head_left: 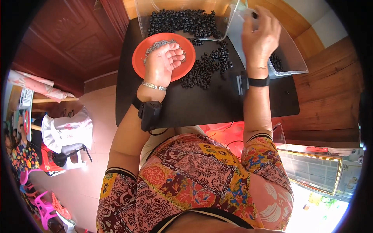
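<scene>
Over a round orange plate [139, 69] holding many small grey pieces [152, 47] is my left hand [165, 60]. Its palm is turned up and its fingers are loosely curled and apart, with nothing visible in them. My right hand [262, 37] is raised above a clear plastic bin [289, 50] on the right. A small black piece [255, 15] shows between its thumb and fingertips. More black pieces [276, 62] lie in that bin. A loose pile of black ring-like parts [206, 66] is spread on the dark table [194, 105] between my hands.
At the table's far side, a clear tub [229, 23] holds many black parts [182, 21]. A wooden panel [330, 85] rises at the right. Left on the floor are a white bag [68, 128] and pink plastic stools [42, 206]. Red plastic [225, 134] lies below the table edge.
</scene>
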`<act>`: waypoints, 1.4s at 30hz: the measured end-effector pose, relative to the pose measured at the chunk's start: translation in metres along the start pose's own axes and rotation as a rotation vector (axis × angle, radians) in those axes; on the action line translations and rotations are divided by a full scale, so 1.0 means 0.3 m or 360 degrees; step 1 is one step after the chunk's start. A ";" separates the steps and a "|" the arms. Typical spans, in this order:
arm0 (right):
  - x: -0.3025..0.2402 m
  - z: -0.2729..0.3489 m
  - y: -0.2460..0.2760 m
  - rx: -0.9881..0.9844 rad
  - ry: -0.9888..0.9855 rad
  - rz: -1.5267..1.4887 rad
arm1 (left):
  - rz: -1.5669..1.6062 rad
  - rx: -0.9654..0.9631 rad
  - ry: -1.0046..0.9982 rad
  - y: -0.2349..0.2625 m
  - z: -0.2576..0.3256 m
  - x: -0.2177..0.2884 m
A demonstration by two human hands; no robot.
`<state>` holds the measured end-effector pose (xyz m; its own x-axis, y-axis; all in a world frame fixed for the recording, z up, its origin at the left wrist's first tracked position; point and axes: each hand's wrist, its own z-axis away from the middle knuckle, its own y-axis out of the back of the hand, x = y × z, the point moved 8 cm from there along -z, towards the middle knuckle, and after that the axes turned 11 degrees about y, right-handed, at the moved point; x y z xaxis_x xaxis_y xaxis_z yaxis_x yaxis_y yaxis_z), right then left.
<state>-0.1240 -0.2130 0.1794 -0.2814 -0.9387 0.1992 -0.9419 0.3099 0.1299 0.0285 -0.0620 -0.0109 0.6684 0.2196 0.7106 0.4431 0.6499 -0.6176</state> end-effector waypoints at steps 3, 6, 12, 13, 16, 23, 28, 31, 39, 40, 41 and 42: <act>0.024 0.010 0.011 0.0030 -0.0080 0.0010 | -0.0003 0.0009 -0.0003 -0.004 0.005 0.003; 0.019 0.055 -0.052 -0.0183 -0.0057 -0.0188 | -0.0002 0.0057 0.0007 -0.002 0.005 0.000; -0.014 0.250 -0.258 -0.1134 0.0098 -0.0798 | -0.0016 0.0010 -0.0003 -0.012 0.011 0.005; -0.010 0.304 -0.293 -0.1451 -0.0001 -0.0885 | -0.0031 0.0013 -0.0014 -0.012 0.011 0.004; -0.001 0.418 -0.359 -0.1919 -0.0193 -0.1024 | -0.0056 0.0006 -0.0007 -0.019 0.011 0.001; -0.058 0.478 -0.398 -0.2075 -0.0106 -0.1048 | -0.0087 0.0010 0.0007 -0.016 0.007 -0.001; -0.070 0.481 -0.404 -0.2031 -0.0035 -0.1057 | -0.0097 0.0001 0.0031 -0.011 -0.003 -0.008; -0.058 0.499 -0.409 -0.2077 -0.0079 -0.1087 | -0.0112 -0.0006 0.0040 -0.015 -0.001 -0.011; -0.082 0.447 -0.389 -0.1814 -0.0179 -0.1244 | -0.0138 -0.0013 0.0049 -0.016 -0.002 -0.011; -0.085 0.433 -0.384 -0.1736 -0.0326 -0.1372 | -0.0145 -0.0068 0.0060 -0.024 -0.004 -0.015; -0.091 0.419 -0.377 -0.1653 -0.0473 -0.1497 | -0.0152 -0.0123 0.0072 -0.033 -0.005 -0.018; -0.111 0.410 -0.368 -0.1652 -0.0472 -0.1501 | -0.0152 -0.0119 0.0070 -0.034 -0.004 -0.019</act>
<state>-0.0331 -0.2346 0.0390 0.2132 -0.8082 -0.5489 -0.2729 -0.5888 0.7608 0.0210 -0.0707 -0.0091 0.6457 0.1263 0.7531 0.5483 0.6097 -0.5724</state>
